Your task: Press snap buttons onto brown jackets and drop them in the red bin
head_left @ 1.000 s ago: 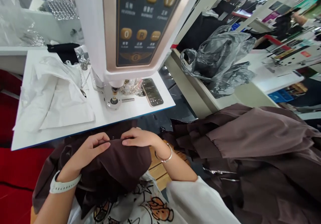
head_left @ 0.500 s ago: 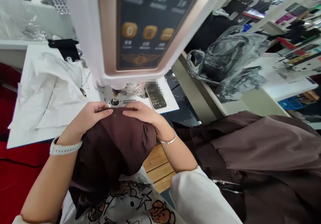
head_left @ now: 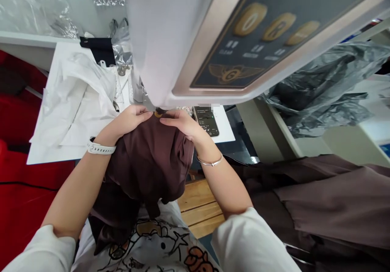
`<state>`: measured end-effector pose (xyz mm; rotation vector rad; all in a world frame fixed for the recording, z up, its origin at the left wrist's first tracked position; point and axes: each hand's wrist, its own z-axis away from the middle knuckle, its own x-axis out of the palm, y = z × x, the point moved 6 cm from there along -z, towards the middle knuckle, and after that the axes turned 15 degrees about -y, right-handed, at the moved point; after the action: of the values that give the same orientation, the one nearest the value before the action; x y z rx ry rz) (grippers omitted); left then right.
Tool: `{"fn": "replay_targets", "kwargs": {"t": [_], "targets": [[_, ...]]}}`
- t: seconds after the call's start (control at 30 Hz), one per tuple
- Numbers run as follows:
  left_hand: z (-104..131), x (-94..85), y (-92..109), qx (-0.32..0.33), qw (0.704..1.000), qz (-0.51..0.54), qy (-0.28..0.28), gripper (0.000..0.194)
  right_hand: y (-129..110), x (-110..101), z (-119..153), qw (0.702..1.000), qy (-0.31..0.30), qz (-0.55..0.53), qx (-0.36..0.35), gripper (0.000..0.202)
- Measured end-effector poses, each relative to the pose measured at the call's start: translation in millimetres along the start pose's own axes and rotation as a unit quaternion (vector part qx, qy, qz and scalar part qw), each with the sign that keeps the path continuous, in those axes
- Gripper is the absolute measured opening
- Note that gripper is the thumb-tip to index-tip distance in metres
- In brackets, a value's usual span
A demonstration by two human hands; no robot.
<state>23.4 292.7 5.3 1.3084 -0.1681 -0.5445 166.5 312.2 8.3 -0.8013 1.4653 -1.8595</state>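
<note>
Dark brown fabric (head_left: 149,154), with a zipper along its right side, is bunched between my arms and hangs down over my lap. My left hand (head_left: 131,121) pinches its upper left edge, thumb pointing inward. On the upper right edge, my right hand (head_left: 183,123) grips the same fabric, fingertips close to the left ones. The fabric's top edge lies at the brass-coloured working part (head_left: 158,112) under the head of a white machine (head_left: 158,52). That machine has a dark control panel with gold buttons. Its head hides what lies directly behind my fingertips.
A phone (head_left: 207,121) lies right of my hands on the white table (head_left: 45,152). White sheets and thin plastic (head_left: 88,113) cover the table's left side. More brown fabric (head_left: 338,199) is heaped at right, below a grey plastic bag (head_left: 329,89). Red material (head_left: 27,215) is at left.
Both hands have brought the fabric's edge forward, up to the part under the machine head, and its zipper now shows. My view has moved closer to the machine and tilted.
</note>
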Motion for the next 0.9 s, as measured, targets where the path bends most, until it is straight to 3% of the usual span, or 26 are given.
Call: {"fn": "replay_targets", "kwargs": {"t": [0.33,0.6,0.9], "targets": [[-2.6,-3.4,-1.6,-0.006,0.995,-0.104,0.004,0.037,7.2,-1.7,-3.6,0.999,0.002,-0.029,0.022,0.021],[-4.7,-1.1,-11.2,0.015,0.997,-0.072,0.022,0.036,15.5,-5.5,-2.6,0.999,0.02,0.004,0.039,0.021],[-1.4,-0.7,-7.0,-0.001,0.996,-0.092,0.022,0.035,14.2,-3.4,-1.0,0.999,-0.007,0.032,0.012,0.022]]}}
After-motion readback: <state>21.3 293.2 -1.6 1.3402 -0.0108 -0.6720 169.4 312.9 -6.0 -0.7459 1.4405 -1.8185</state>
